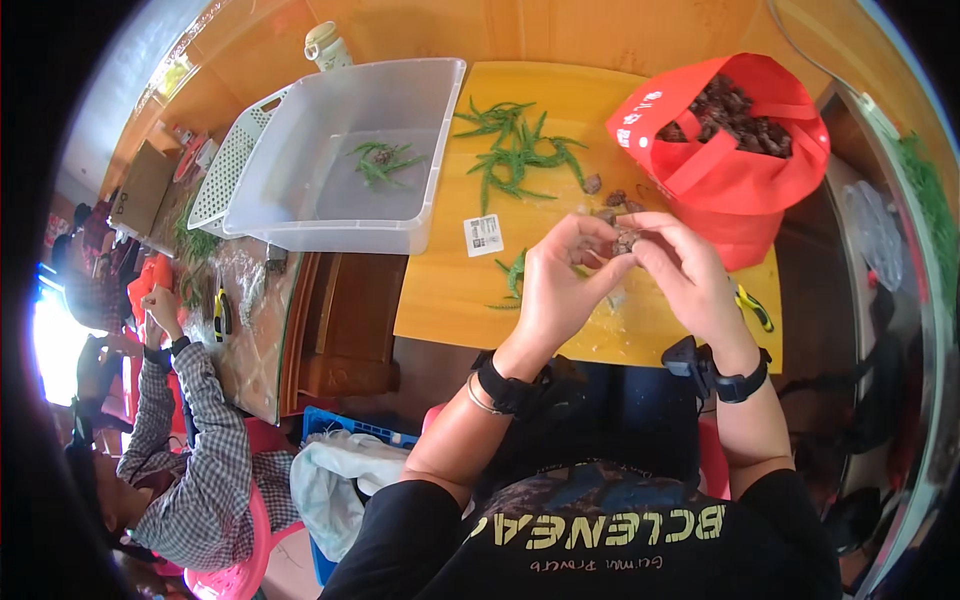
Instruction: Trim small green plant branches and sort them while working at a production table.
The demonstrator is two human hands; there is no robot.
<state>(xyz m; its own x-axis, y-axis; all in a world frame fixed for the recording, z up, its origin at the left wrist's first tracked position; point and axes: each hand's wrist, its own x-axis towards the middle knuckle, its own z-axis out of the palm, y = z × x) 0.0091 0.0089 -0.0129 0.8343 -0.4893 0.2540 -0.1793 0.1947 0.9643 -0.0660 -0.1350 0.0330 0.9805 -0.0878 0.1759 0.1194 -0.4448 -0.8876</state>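
Observation:
A small brown pine cone (pixel 625 241) is pinched between the fingertips of my two hands above the yellow table. My left hand (pixel 565 275) grips its left side, and my right hand (pixel 688 265) its right side. Just beyond my fingers lie a few loose pine cones (pixel 618 199). Green artificial sprigs (pixel 518 160) are spread farther up the table, and another sprig (pixel 514 278) lies left of my left hand. To the right stands a red bag (pixel 740 215) filled with brown cones (pixel 735 120). Yellow-handled pliers (pixel 754 308) rest beside my right wrist.
A translucent plastic bin (pixel 330 232) at the left holds a green sprig with a cone (pixel 383 158). A white label card (pixel 483 235) lies on the yellow table (pixel 450 310). A bottle (pixel 327 45) stands behind the bin. At far left a person (pixel 200 470) sits by another table.

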